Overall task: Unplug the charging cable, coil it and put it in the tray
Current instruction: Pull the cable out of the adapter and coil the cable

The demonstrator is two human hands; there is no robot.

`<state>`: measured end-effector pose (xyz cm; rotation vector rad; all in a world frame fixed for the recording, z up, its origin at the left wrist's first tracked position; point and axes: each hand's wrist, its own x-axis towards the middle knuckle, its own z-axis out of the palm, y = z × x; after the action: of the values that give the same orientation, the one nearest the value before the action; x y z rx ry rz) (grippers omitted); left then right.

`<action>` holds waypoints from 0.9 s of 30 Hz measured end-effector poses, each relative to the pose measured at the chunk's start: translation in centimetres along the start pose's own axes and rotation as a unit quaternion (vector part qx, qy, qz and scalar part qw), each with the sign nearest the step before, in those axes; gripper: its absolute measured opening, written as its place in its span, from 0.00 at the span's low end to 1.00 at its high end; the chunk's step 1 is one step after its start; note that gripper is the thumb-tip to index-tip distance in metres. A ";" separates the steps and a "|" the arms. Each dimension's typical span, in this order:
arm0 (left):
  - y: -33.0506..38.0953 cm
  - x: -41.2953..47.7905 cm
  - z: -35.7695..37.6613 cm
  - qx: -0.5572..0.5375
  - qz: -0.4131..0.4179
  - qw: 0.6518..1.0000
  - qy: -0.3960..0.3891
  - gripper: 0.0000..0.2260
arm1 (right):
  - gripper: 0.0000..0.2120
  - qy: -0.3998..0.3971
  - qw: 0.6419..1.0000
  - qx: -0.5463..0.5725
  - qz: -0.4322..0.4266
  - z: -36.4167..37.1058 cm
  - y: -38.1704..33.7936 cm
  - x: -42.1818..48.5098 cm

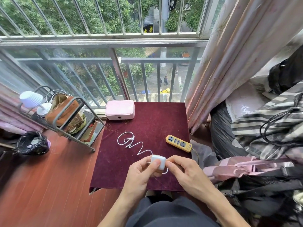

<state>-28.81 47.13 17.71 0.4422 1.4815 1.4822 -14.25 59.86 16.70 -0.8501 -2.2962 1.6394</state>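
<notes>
Gripping the white charger block (158,161), the left hand (141,171) has thumb and fingers curled round it; the right hand (182,171) pinches the white cable (117,140) just beside the block; the cable trails away from the grip in loose loops across the maroon cloth (147,122); a yellow power strip (178,143) lies beyond the grip to its right, apart from the block; a pink case (120,109) sits farthest off.

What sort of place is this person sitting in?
Probably a lived-in upstairs room at home: the barred window looks down on a street, a pink curtain hangs beside it, and a metal rack holds a lamp and bags.
</notes>
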 end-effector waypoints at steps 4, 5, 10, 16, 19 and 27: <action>-0.3 0.5 -0.8 -0.011 -0.004 1.000 0.000 0.11 | 0.13 0.001 1.000 0.015 0.016 0.1 0.2 0.4; -0.4 0.6 -1.1 -0.012 -0.004 1.000 -0.002 0.11 | 0.13 0.002 1.000 0.013 0.021 0.1 0.3 0.5; -1.9 1.8 -3.0 -0.014 -0.015 0.999 0.031 0.13 | 0.09 0.029 0.998 0.009 0.058 0.6 1.8 1.6; -8.0 6.2 -10.0 0.163 -0.122 0.952 0.228 0.12 | 0.09 0.006 0.992 -0.069 0.109 1.2 4.9 2.1; -12.3 8.4 -14.6 0.226 -0.185 0.913 0.286 0.08 | 0.11 0.012 0.985 -0.127 0.118 1.9 6.0 2.0; -23.2 13.9 -22.2 0.294 -0.271 0.851 0.340 0.09 | 0.10 0.050 0.977 -0.124 0.167 4.8 8.9 2.0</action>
<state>-44.85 41.22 -12.87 -0.2002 2.3941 0.7118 -15.08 59.11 6.43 -1.4085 -2.4214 1.3982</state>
